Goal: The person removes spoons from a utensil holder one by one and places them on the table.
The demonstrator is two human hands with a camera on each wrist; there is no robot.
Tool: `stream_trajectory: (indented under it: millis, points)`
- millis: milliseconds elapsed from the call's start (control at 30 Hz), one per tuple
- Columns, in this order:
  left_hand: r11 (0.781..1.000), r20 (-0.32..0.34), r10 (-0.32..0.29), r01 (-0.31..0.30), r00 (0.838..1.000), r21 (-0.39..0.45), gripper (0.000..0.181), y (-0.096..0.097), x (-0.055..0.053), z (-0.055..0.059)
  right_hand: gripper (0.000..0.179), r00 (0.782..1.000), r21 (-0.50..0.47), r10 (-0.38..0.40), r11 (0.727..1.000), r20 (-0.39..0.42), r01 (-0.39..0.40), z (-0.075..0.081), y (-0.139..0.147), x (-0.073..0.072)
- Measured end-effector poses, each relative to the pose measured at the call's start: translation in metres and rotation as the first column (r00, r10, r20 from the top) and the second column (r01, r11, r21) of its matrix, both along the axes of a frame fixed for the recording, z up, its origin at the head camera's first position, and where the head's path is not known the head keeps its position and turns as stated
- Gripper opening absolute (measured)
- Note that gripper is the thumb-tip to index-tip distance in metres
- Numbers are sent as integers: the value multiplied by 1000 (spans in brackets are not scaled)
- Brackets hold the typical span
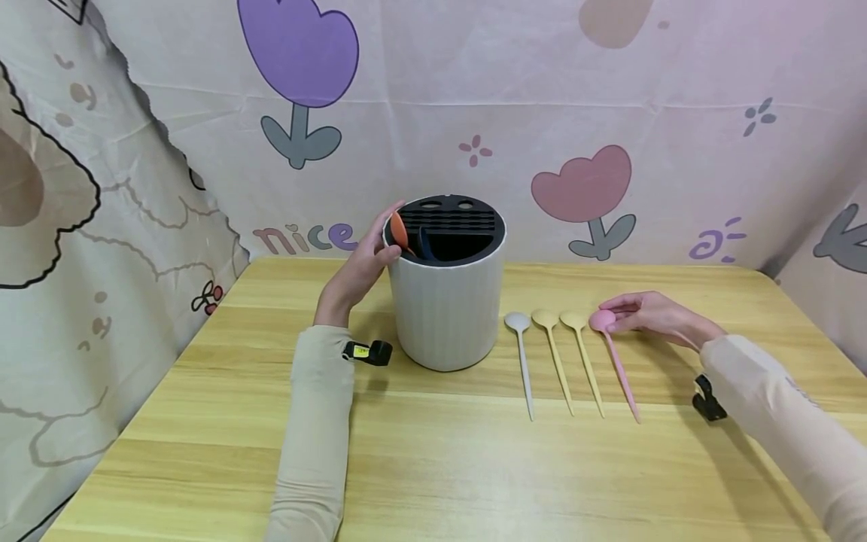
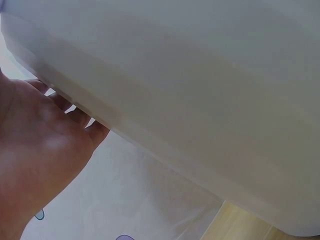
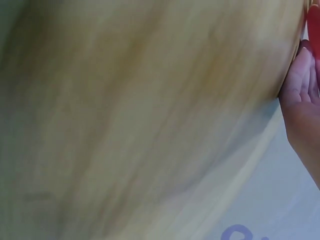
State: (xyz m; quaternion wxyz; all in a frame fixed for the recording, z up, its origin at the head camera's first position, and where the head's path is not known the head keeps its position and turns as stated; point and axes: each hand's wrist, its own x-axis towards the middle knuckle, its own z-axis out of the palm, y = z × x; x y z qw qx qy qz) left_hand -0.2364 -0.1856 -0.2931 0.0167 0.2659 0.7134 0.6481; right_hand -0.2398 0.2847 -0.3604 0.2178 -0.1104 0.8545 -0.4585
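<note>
A pink spoon with a round bowl and a long, thin, tapering handle (image 1: 619, 366) is lying to the right of a cream, ribbed cylindrical utensil holder (image 1: 447, 312), well apart from it, its tip pointing towards the viewer. The right hand (image 1: 655, 315) is pinching the bowl between thumb and fingers, from the side away from the holder. Between the pink spoon and the holder, two pale yellow spoons of the same shape (image 1: 558, 361) (image 1: 588, 365) and one light grey spoon (image 1: 524, 361) are lying in a row, the grey one nearest the holder. The left hand (image 1: 366, 263) is gripping the holder's left side at the rim, thumb at the front, fingers curving behind. Inside the holder's black slotted top, an orange utensil head (image 1: 398, 229) is standing beside that thumb, with a dark blue utensil (image 1: 424, 245) next to it. Under the holder a light wooden table (image 1: 433, 467) is spreading, and behind it a flower-printed cloth (image 1: 420, 128) is hanging.
</note>
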Motion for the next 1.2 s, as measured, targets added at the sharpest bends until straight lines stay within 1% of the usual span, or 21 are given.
stream_trajectory:
  millis: [100,167,267,400,567,733,800,867,1000,1067,1200]
  points:
    - [1000,0,6,-6,1000,-6,129,0,-1,-1,61,1000,-1,-1,1000,-8,1,0,-1,0]
    - [1000,-1,5,-5,1000,-3,129,0,-1,-2,60,1000,12,3,1000,-22,-2,0,-2,0]
    - [1000,-4,-5,5,1000,9,129,0,-2,-1,60,999,55,4,998,-40,-2,1,-1,0]
    - [1000,-8,-13,13,1000,17,129,0,-1,0,62,999,75,5,997,-47,-1,2,0,1]
    - [1000,-8,-1,1,1000,0,128,0,-1,1,64,999,44,5,999,-43,-3,2,2,1]
    - [1000,-3,9,-9,1000,-19,129,-1,-1,0,65,1000,-9,6,1000,-19,-6,2,2,2]
    - [1000,-3,12,-12,1000,-25,128,-1,-1,0,64,1000,-13,9,1000,-19,-9,2,3,2]
    - [1000,-5,12,-12,1000,-26,128,-1,-2,-1,63,1000,8,9,1000,-24,-9,4,3,2]
    - [1000,-9,10,-10,1000,-23,129,-1,-2,-1,60,998,92,20,996,-51,-15,11,1,2]
    - [1000,-8,5,-5,1000,-16,129,-1,-3,-1,59,997,113,23,994,-69,-15,17,-2,3]
    - [1000,-5,-8,8,1000,-8,129,-2,-4,-1,56,992,64,3,998,-123,5,37,-19,3]
